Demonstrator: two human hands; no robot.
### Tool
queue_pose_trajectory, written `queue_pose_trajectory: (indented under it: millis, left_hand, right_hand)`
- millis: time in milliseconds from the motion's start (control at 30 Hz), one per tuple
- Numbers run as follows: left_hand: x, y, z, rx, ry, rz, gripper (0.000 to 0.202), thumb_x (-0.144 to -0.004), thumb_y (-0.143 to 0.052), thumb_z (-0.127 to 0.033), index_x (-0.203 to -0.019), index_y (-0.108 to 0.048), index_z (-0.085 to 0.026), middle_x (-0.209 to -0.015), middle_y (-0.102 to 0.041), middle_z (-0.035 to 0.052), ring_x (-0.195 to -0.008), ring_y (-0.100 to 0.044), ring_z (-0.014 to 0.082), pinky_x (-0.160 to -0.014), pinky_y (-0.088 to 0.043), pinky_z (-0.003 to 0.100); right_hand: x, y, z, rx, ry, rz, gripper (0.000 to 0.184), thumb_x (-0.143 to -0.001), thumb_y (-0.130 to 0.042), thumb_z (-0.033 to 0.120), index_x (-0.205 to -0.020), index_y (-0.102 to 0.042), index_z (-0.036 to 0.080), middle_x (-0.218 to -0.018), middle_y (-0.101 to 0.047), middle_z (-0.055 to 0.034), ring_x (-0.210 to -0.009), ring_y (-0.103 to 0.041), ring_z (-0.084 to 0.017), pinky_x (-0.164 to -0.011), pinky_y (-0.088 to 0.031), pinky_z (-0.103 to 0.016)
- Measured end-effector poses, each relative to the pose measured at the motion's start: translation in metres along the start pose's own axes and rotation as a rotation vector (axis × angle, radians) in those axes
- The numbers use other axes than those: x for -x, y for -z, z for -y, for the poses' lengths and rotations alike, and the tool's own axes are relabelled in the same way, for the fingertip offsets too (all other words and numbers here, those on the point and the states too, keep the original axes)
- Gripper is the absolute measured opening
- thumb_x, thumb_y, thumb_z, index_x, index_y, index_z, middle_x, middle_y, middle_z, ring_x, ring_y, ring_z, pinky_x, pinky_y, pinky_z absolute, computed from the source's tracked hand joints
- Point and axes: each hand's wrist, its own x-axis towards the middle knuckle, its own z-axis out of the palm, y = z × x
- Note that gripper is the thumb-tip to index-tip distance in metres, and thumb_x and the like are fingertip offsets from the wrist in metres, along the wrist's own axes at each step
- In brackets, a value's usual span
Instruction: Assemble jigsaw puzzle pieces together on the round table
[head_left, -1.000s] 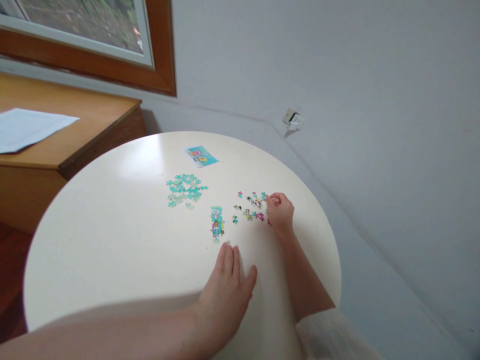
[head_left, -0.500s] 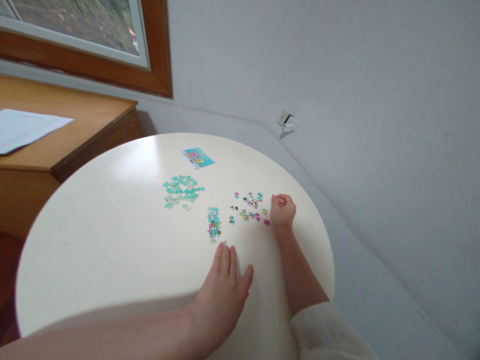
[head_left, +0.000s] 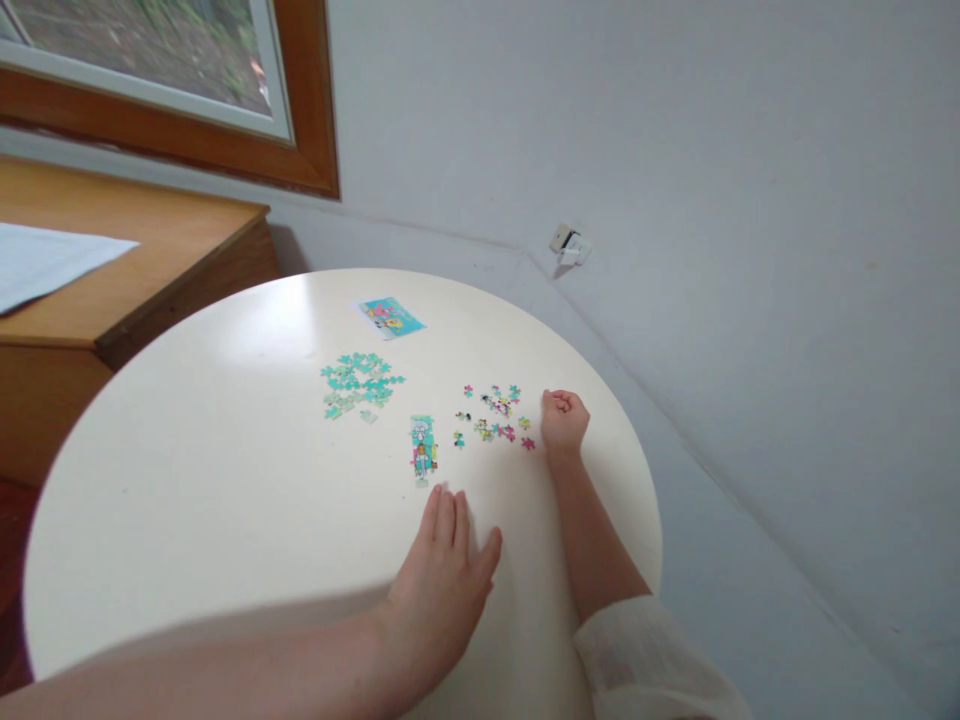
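Note:
My left hand [head_left: 439, 580] lies flat on the round cream table [head_left: 187, 500], fingers stretched out, just below a small joined strip of puzzle pieces [head_left: 422, 447]. My right hand [head_left: 563, 420] rests on the table as a loose fist, right of a scatter of pink and yellow loose puzzle pieces [head_left: 495, 415]. What the fist holds, if anything, is hidden. A pile of teal puzzle pieces [head_left: 358, 382] lies further left. A small picture card [head_left: 388, 317] lies near the table's far edge.
A wooden desk [head_left: 150, 260] with a white sheet of paper [head_left: 45, 262] stands at the left under a wood-framed window [head_left: 225, 110]. Grey walls meet behind the table, with a small white wall fitting [head_left: 568, 245].
My right hand drew back to the right from the pink pieces and closed into a fist. My left hand stayed flat. The view shifted slightly.

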Motion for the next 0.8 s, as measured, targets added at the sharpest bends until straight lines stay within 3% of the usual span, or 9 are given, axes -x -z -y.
queue_pose_trajectory:
  millis: [800]
  left_hand:
    - [0.0003,0.0026,0.0018,-0.005,-0.011,-0.015,0.040,-0.087,-0.045,-0.042,-0.122,-0.057,-0.024,-0.121,-0.059,0.0184,-0.114,-0.053,0.0334,-0.096,-0.033,0.054]
  right_hand:
    - [0.0021,0.0001,0.0024,0.082,0.040,0.014,0.030,-0.070,-0.053,0.048,-0.071,-0.054,0.017,-0.049,-0.050,0.0037,-0.049,-0.046,-0.013,-0.052,-0.035,-0.025]
